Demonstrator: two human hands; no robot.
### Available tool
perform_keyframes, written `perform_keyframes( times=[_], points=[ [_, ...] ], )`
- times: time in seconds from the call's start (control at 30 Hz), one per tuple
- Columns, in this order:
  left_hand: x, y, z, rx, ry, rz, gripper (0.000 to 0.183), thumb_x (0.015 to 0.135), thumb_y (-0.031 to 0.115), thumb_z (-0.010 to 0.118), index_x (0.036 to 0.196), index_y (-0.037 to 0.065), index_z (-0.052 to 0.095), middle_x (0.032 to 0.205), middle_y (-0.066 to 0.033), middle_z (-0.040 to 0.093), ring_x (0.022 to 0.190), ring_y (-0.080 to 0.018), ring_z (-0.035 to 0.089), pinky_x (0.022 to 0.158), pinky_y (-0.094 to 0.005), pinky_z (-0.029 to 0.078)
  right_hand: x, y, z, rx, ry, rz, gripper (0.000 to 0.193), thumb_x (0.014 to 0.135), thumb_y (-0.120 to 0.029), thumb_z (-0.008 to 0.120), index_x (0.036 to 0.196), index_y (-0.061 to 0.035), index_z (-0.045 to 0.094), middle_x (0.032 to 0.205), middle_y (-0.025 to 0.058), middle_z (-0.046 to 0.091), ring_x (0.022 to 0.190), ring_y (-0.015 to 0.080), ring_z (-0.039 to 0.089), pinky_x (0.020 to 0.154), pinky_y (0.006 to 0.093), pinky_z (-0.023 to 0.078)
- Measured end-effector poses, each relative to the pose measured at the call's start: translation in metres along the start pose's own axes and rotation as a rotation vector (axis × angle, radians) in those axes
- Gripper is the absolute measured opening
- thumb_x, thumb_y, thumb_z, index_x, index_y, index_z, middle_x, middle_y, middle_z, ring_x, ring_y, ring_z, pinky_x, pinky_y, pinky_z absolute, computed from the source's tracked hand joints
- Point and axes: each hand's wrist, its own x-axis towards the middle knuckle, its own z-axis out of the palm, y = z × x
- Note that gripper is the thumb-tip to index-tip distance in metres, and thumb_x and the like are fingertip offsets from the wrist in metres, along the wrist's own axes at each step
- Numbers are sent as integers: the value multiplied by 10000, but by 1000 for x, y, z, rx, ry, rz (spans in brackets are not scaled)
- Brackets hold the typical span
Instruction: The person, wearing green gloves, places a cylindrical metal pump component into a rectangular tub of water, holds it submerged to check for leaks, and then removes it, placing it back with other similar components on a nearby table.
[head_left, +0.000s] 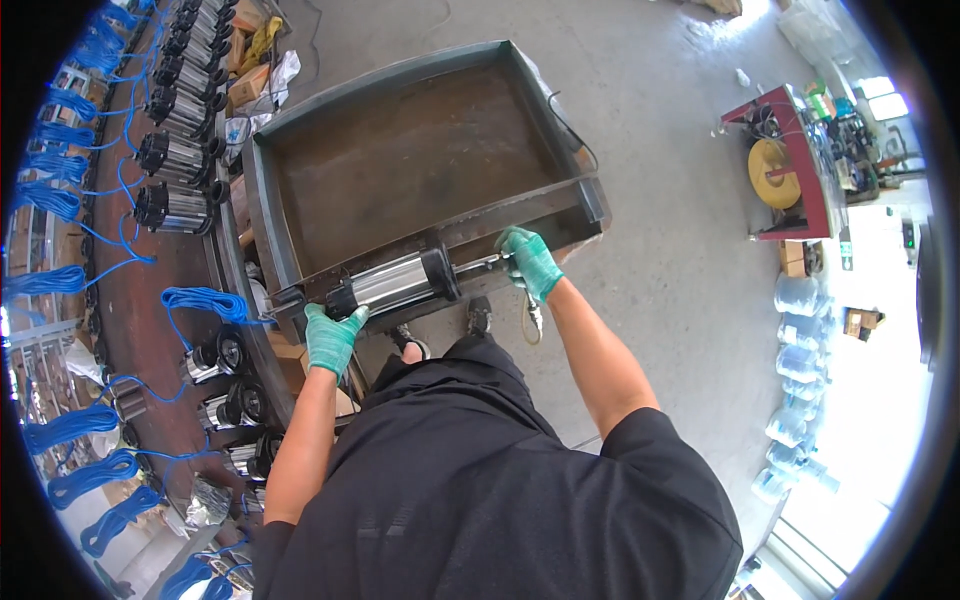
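A pump-like cylinder with a shiny silver body and black ends lies across the near edge of a large metal tank. My left hand, in a green glove, grips its left end, with the thumb on the silver body. A slim metal fitting sticks out from the black right end. My gloved right hand is closed around the outer end of this fitting. Below that hand hangs a thin pale hose with a metal connector. The fingertips of both hands are partly hidden.
On the left, a long brown bench carries rows of similar silver-and-black pumps and coiled blue cables. At the right stand a red metal stand with a yellow reel and several clear water jugs.
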Motion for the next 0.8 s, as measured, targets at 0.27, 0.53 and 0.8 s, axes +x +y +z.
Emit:
perform_keyframes(
  times=[0.27, 0.53, 0.8],
  points=[
    [-3, 10, -5, 151, 40, -54, 652, 708, 319, 937, 1111, -28, 560, 1019, -188, 736, 922, -309, 714, 862, -381, 536, 9, 4, 9, -34, 79, 27, 224, 924, -114, 433, 770, -119, 596, 558, -9, 445, 396, 102, 353, 368, 272, 244],
    [-5, 15, -1, 132, 28, -44, 640, 719, 294, 931, 1121, -26, 549, 1029, -186, 729, 925, -300, 707, 867, -378, 535, 5, 5, 4, -31, 100, 19, 216, 914, -111, 436, 771, -113, 597, 556, -13, 437, 398, 100, 347, 376, 267, 244],
    [-2, -17, 13, -66, 59, 25, 588, 765, 196, 904, 1147, -11, 506, 1001, -123, 697, 865, -225, 663, 822, -343, 532, 3, -5, -55, -296, 81, -143, 201, 958, -141, 580, 1145, -99, 517, 785, 58, 590, 595, 172, 555, 498, 352, 457]
  ],
)
